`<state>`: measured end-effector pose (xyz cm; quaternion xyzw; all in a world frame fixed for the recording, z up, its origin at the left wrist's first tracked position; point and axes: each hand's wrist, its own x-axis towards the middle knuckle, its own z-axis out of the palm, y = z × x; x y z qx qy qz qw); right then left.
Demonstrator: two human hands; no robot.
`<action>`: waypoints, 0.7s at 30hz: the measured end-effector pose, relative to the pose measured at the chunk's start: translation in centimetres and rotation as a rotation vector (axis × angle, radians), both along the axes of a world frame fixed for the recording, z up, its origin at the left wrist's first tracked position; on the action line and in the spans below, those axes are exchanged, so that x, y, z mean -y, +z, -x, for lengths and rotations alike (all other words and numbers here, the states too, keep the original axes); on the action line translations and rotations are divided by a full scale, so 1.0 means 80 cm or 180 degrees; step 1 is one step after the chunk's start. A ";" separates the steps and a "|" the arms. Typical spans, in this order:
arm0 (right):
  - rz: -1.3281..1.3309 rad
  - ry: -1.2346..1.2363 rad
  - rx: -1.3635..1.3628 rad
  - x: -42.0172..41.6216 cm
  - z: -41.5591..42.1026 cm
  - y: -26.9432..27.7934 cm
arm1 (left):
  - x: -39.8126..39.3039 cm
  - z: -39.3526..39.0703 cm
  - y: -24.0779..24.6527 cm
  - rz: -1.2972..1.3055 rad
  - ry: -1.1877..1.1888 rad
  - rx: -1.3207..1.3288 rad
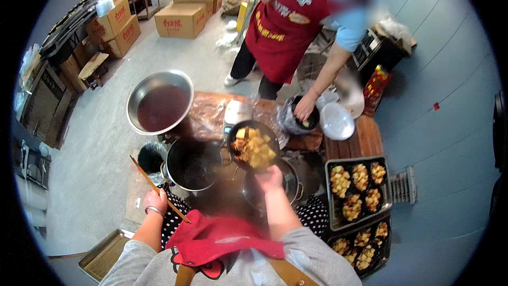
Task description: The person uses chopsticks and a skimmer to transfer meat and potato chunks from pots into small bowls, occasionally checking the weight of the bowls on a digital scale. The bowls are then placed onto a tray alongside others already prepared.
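Observation:
Long wooden chopsticks (143, 174) slant through the grip of my left hand (155, 201), low beside a spotted cloth. My right hand (270, 179) is stretched forward and holds a dark bowl (233, 143) by its near rim. Pale yellow chunks that look like potato (260, 147) and browned pieces of meat (243, 146) fill this bowl. Under it is a round pot (295, 190) partly hidden by my forearm and haze. Left of that stands a dark wide pot (192, 167) with side handles. A small scale (237, 112) lies just beyond the bowl.
A steel basin (135, 103) of dark red liquid stands at the left. Across the wooden table (367, 137), a co-worker's hand (305, 107) reaches into a dark container (291, 121). Trays (328, 190) of filled black bowls sit right. Cardboard boxes (180, 20) stand behind.

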<state>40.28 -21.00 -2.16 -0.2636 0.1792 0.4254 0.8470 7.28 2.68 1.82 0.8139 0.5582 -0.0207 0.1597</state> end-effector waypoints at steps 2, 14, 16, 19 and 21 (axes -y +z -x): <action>-0.0012 -0.0088 0.0165 0.027 0.000 0.016 | 0.007 -0.005 0.020 -0.0019 0.0057 0.0113; -0.0117 -0.0825 0.0760 0.160 0.021 0.090 | 0.007 0.033 -0.056 0.1237 0.1404 0.4024; -0.0124 -0.0989 0.0855 0.178 0.029 0.109 | 0.008 0.010 -0.004 0.1309 0.1345 0.4279; -0.0048 -0.1149 0.0757 0.194 0.027 0.117 | -0.005 -0.001 0.099 0.1483 0.0894 0.4850; -0.0125 -0.1242 0.0793 0.206 0.026 0.120 | 0.000 -0.002 0.181 0.1699 0.0809 0.5077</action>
